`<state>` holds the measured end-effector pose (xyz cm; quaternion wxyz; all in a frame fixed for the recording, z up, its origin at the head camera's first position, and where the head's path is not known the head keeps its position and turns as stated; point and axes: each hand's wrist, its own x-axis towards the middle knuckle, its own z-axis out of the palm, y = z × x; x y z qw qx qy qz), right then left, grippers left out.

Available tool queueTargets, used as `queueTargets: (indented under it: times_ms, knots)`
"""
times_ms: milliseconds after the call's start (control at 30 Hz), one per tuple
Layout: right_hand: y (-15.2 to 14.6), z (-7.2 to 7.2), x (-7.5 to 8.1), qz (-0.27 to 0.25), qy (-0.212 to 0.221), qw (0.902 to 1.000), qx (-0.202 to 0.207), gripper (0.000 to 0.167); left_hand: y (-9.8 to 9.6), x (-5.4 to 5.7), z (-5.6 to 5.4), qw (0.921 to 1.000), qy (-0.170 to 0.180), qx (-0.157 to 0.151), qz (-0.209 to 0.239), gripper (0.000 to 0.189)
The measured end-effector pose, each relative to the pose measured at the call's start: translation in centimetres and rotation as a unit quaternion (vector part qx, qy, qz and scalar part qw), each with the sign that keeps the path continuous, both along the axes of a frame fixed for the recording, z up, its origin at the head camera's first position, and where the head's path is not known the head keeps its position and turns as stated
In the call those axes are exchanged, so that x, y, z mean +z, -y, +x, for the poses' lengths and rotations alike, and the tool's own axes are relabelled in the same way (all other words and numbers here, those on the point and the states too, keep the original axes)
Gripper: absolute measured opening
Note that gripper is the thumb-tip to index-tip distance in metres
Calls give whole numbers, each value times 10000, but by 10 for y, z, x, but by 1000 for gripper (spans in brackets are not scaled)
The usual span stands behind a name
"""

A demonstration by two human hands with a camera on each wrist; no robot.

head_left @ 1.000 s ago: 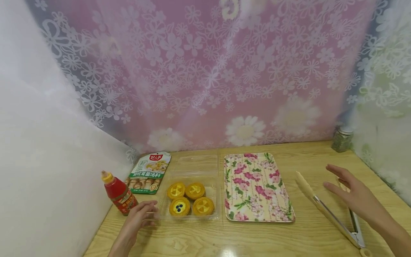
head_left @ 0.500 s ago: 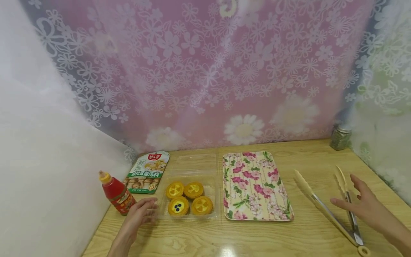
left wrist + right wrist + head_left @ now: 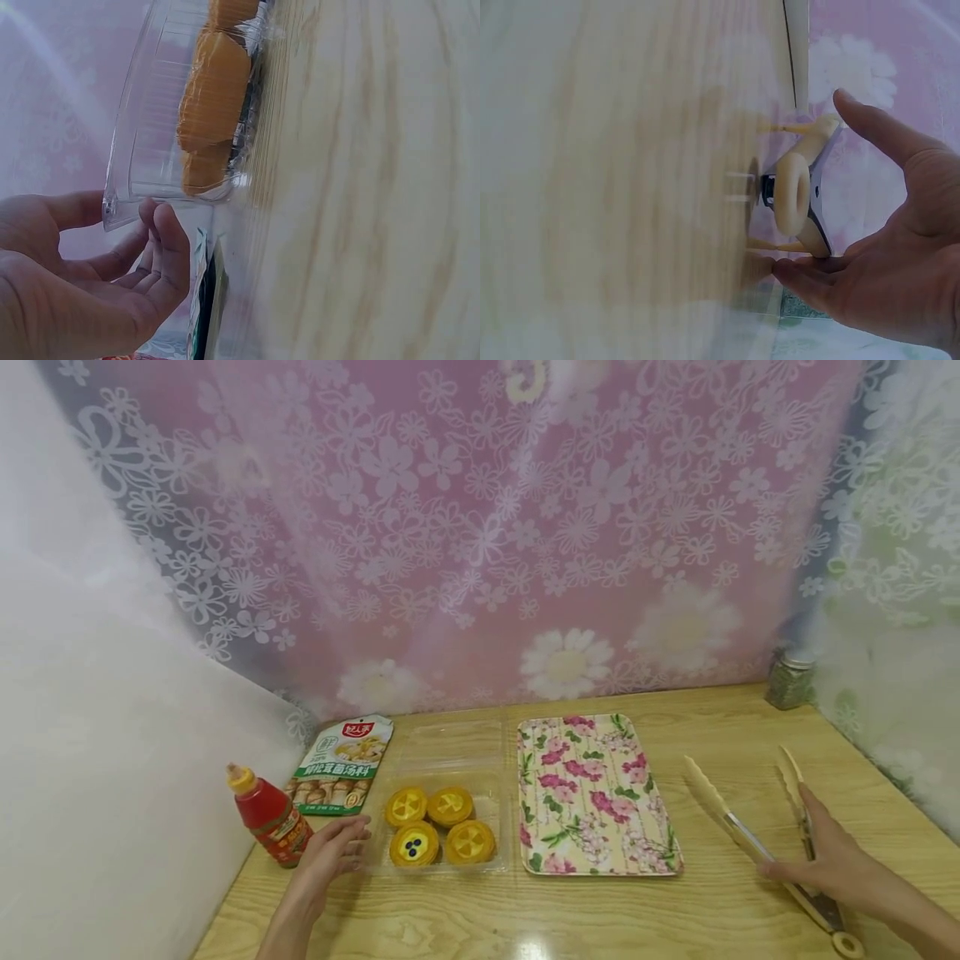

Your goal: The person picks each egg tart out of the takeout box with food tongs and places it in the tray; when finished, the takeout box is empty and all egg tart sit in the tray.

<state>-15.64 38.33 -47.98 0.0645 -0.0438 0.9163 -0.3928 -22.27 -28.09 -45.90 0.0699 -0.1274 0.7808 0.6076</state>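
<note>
A clear plastic container [image 3: 491, 793] holds several egg tarts [image 3: 470, 842], one topped with dark berries. My left hand [image 3: 324, 860] is at its left edge; in the left wrist view the curled fingers and thumb of the left hand [image 3: 82, 270] pinch the container's rim [image 3: 120, 214]. On the right, silver tongs [image 3: 742, 837] with cream tips lie spread on the table. My right hand [image 3: 840, 864] straddles them, thumb by the left arm and fingers by the right arm. In the right wrist view, the right hand [image 3: 900, 255] is spread wide around the tongs' ring end [image 3: 791, 195].
A floral tray [image 3: 600, 797] lies between the container and the tongs. A red sauce bottle [image 3: 273, 822] stands left of my left hand, with a soup seasoning packet [image 3: 345, 768] behind it. A jar of dried herbs [image 3: 790, 683] stands at the back right of the wooden table [image 3: 450, 918].
My right hand moved right past the tongs, then came down around both of their arms. The left hand stays at the container's edge. The head view has shifted slightly.
</note>
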Motion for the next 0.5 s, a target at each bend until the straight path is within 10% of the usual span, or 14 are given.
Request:
queueTargets:
  times_ms: [500]
  knots:
    - [2,-2,-4,944,-530,9940,-136,127,-3,-6,-4,9997,-176,-31,162,39]
